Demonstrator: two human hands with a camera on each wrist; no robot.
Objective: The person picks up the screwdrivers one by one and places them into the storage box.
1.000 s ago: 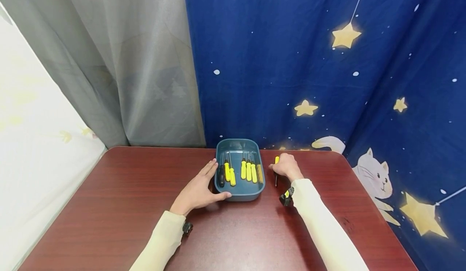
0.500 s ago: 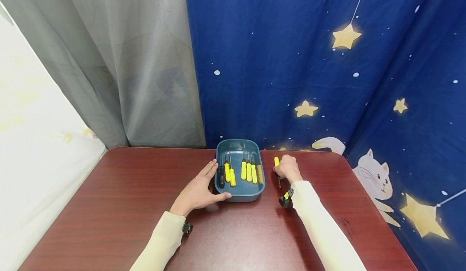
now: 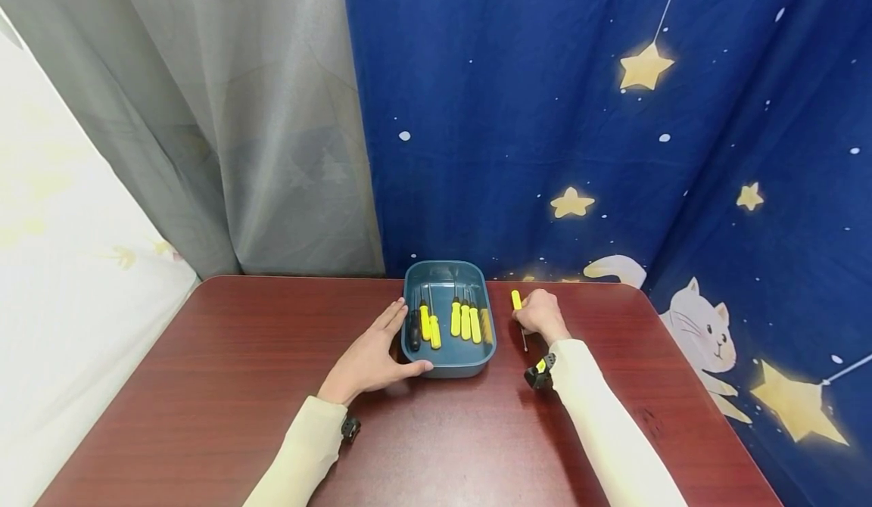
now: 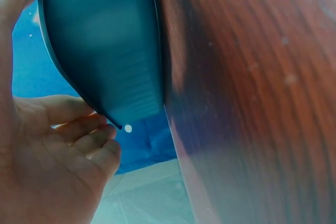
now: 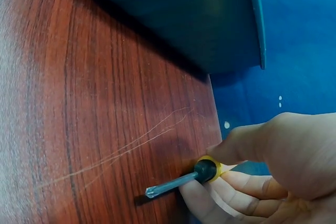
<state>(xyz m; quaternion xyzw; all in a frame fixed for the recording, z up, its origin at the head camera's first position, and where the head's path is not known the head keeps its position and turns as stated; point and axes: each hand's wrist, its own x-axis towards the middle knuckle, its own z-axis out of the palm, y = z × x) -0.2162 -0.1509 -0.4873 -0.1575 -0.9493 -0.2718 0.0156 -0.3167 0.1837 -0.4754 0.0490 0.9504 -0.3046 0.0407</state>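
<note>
My right hand (image 3: 543, 315) holds a yellow-handled screwdriver (image 3: 516, 300) by its handle, just right of a blue-green plastic box (image 3: 453, 371). In the right wrist view the metal shaft (image 5: 170, 186) extends from the black collar, low over the table, its tip toward the left. Part of the handle is hidden by the fingers. My left hand (image 3: 368, 359) rests at the box's near left corner, thumb on the front rim and fingers spread along the left side. Inside the box lie a black-handled screwdriver (image 3: 415, 331), several yellow-handled screwdrivers (image 3: 434, 333) and a dull yellow one (image 3: 487, 327) by the right wall.
The box stands near the far edge of a reddish-brown wooden table (image 3: 225, 386). Behind that edge hang a blue star-patterned curtain (image 3: 504, 113) and a grey curtain (image 3: 293, 151).
My right hand has shifted slightly right, and the screwdriver has turned so that its tip points more to the right. More of its yellow handle shows. The left hand and box have stayed put.
</note>
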